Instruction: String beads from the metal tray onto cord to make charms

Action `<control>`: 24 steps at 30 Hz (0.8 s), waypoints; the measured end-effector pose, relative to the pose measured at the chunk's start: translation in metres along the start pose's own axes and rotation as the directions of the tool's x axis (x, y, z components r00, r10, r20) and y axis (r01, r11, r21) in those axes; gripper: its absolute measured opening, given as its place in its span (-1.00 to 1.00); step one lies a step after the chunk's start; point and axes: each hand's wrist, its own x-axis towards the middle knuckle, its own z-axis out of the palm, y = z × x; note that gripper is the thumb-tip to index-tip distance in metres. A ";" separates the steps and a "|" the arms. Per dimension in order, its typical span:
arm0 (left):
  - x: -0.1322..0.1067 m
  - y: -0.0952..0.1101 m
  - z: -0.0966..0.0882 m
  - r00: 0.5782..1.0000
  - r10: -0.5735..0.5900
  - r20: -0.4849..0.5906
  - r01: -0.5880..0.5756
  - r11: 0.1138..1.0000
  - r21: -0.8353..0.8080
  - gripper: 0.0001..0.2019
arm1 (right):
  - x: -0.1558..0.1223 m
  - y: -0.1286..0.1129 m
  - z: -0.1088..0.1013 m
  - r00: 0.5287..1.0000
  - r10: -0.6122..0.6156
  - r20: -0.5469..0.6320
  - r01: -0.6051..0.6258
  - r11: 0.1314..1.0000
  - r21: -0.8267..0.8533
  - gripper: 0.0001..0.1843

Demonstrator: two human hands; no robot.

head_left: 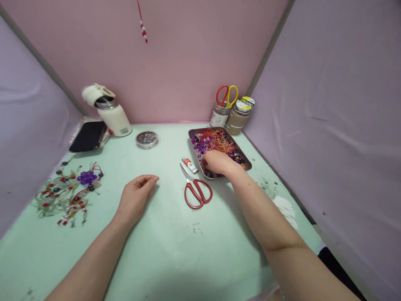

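My right hand (218, 163) reaches into a metal tray (246, 161) of purple, dark and orange beads and coloured elastic loops; its fingers are curled down among the beads, and what they hold is hidden. My left hand (137, 196) rests on the mint-green table (169, 251), fingers loosely curled with the fingertips pinched together; whether anything thin is in them I cannot make out. Red-handled scissors (196, 190) lie between the two hands, just left of the tray. A small red and white tube (190, 165) lies beside the tray's near left corner.
Finished bead strings (67, 190) lie at the left. A round spool tin (147, 139), a white flask (109, 110) with its lid open and a dark phone (88, 136) stand at the back. A jar of scissors (223, 108) and a tape roll (239, 115) fill the back right corner.
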 end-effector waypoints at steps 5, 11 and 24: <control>0.000 0.000 0.000 1.000 0.007 -0.006 -0.007 1.000 0.002 -0.63 | -0.003 0.002 -0.006 1.000 0.001 -0.022 0.000 1.000 0.014 -0.73; 0.002 -0.002 0.000 1.000 0.013 -0.007 -0.013 1.000 0.008 -0.62 | -0.012 0.008 -0.019 0.974 -0.018 -0.228 0.044 0.993 0.111 -0.81; 0.001 -0.011 0.002 0.985 0.146 -0.092 -0.151 0.987 -0.053 -0.73 | -0.015 -0.079 0.011 0.947 -0.075 -0.312 0.320 0.227 0.920 -0.88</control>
